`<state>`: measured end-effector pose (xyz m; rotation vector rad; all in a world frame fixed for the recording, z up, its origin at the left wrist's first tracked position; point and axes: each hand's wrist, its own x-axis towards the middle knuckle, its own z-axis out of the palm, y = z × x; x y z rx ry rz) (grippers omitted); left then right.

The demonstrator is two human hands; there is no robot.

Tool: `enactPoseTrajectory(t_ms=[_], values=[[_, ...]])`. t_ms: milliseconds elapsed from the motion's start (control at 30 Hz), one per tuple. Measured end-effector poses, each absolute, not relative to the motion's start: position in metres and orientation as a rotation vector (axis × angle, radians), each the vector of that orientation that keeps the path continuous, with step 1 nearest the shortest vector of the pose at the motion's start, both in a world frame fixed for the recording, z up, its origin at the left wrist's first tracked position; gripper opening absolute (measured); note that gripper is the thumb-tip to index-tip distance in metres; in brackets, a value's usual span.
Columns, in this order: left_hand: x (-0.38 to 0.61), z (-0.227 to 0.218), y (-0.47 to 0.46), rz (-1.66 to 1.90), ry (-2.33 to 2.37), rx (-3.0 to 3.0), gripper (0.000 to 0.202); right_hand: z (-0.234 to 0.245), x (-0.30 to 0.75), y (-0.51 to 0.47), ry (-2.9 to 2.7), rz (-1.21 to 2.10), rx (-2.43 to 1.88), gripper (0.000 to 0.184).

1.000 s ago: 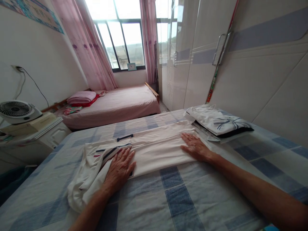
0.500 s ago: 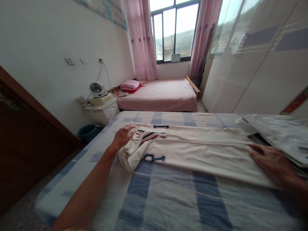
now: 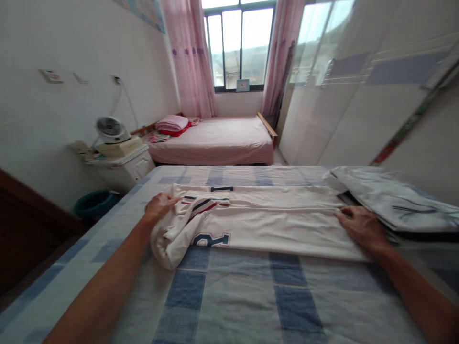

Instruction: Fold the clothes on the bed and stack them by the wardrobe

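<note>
A white shirt [image 3: 272, 229] with navy letters and a navy-and-red striped band lies folded into a long strip across the checked bed sheet [image 3: 236, 296]. Its left end is bunched, with one part drooping toward me. My left hand [image 3: 160, 205] pinches the far corner of that end, beside the striped band. At the opposite end, my right hand [image 3: 360, 227] has its thumb and fingers closed on the fabric near the lengthwise fold. Just beyond my right hand lies a pile of white clothes [image 3: 398, 200] with dark edges.
A small fan [image 3: 113, 129] stands on a white cabinet [image 3: 138, 165] to the left, with a green bin [image 3: 96, 203] below it. A second bed [image 3: 229, 138] with pink bedding is under the window. Pale wardrobe doors [image 3: 322, 114] line the right side.
The view has swung a little to the right, so the room appears shifted left. Both hands keep their places at the shirt's ends, and the shirt lies much as before.
</note>
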<state>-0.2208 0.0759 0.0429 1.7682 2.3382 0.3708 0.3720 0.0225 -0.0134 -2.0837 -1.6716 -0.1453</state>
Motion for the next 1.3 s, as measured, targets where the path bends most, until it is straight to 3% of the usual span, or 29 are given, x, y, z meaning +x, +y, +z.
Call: enactPoseTrajectory(t_ms=[233, 433, 567, 767, 1067, 1300], values=[[-0.239, 0.013, 0.101, 0.649, 2.314, 1.773, 0.027, -0.016, 0.365, 0.020, -1.612, -0.207, -2.078, 0.027], [-0.231, -0.007, 0.107, 0.888, 2.384, 1.738, 0.051, -0.021, 0.365, 0.021, -1.598, -0.227, -2.090, 0.024], [-0.222, -0.007, 0.103, 0.763, 2.426, 1.877, 0.047, -0.025, 0.366, 0.023, -1.573, -0.226, -2.077, 0.020], [-0.214, 0.012, 0.095, 0.477, 2.572, 1.814, 0.056, -0.026, 0.367, 0.023, -1.555, -0.232, -2.087, 0.015], [-0.219, 0.017, 0.097, 0.480, 2.518, 1.757, 0.051, -0.019, 0.362, 0.020, -1.550, -0.205, -2.133, 0.018], [-0.224, 0.037, 0.105, 0.636, 2.520, 1.915, 0.044, -0.014, 0.381, 0.026, -1.595, -0.127, -2.210, 0.031]])
